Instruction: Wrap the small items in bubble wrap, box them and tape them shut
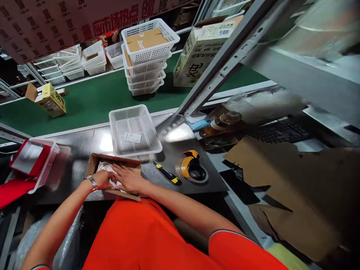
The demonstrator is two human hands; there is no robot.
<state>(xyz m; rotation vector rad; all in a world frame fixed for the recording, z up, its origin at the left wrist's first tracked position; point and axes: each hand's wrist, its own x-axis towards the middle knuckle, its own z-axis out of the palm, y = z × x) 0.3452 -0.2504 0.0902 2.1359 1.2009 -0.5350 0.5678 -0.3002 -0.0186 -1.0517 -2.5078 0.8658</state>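
Note:
An open cardboard box (94,165) sits at the near edge of the metal worktop, with crumpled white wrapping (104,165) inside it. My left hand (103,180), a metal watch on its wrist, reaches into the box with its fingers bent onto the wrapping. Beside it, my right hand (128,178) lies over the wrapping with fingers stretched out. What lies under the wrapping is hidden. To the right of the box are a black and yellow utility knife (167,173) and a tape dispenser (194,167). Just behind the box stands a white basket (135,127) holding a label slip.
Beyond the worktop runs a green conveyor belt (92,101) carrying stacked white baskets (146,77), a large carton (189,56) and a yellow box (52,100). A red box (30,157) sits at left; flattened cardboard (287,180) lies at right. A metal post (222,71) rises at the worktop's back right.

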